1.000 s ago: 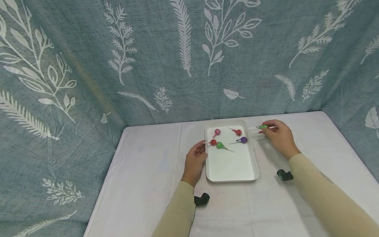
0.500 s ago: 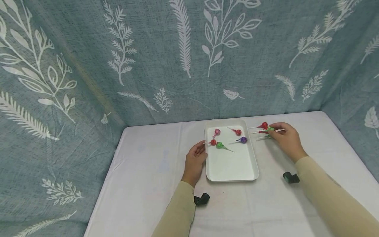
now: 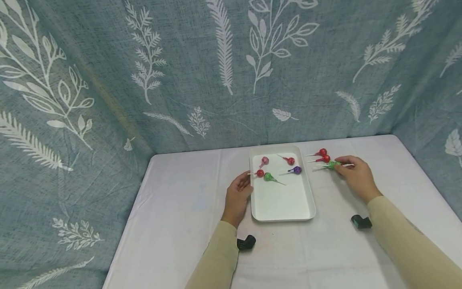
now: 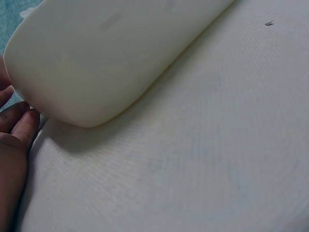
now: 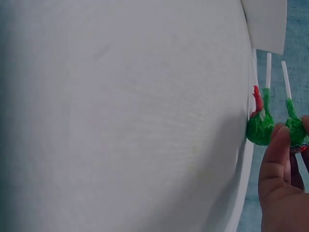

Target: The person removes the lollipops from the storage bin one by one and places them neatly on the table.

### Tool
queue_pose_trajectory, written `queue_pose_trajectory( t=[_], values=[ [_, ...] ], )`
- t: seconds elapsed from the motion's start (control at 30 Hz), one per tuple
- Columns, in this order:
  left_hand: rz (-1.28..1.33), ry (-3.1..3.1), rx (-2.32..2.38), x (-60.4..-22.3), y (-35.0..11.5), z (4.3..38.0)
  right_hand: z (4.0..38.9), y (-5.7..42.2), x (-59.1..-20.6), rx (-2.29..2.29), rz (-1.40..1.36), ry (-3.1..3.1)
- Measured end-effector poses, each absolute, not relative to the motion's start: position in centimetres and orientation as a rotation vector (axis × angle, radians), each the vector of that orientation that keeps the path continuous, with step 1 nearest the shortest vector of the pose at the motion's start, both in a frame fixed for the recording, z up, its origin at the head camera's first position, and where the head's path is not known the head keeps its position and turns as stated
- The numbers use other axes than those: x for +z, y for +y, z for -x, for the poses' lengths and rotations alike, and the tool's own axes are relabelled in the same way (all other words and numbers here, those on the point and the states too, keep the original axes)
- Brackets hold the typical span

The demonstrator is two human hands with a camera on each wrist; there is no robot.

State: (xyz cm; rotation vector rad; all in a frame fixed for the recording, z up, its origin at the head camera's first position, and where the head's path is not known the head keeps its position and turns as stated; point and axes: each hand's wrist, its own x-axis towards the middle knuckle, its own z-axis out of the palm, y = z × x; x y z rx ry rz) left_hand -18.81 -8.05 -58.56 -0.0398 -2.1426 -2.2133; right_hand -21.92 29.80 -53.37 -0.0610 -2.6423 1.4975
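My right hand pinches a wrapped green lollipop by its head, just right of the tray. Close by, a second green lollipop shows in the right wrist view, with a bit of red wrapper behind it. Two red lollipops, one farther back and one nearer, lie beside my fingertips, sticks pointing left. My left hand touches the left side of the white tray, its fingers loosely bent. From the left wrist, only fingertips against the tray's outer wall are visible.
Inside the tray lie a pink lollipop, two red ones, a purple one and a green one. A white cloth covers the table. Leaf-patterned curtains hang behind. Black wrist devices sit near both forearms.
My right hand has moved right and towards me, carrying a green lollipop. The two red lollipops it partly covered now show fully. The left hand and tray have stayed put.
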Motion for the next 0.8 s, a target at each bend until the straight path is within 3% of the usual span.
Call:
queue_pose_trajectory(
  t=[0.8],
  values=[
    [0.046,-2.131,-2.231,-58.6,-8.2,18.7,21.7,29.7,-55.0,1.516,0.215,-2.821]
  ],
)
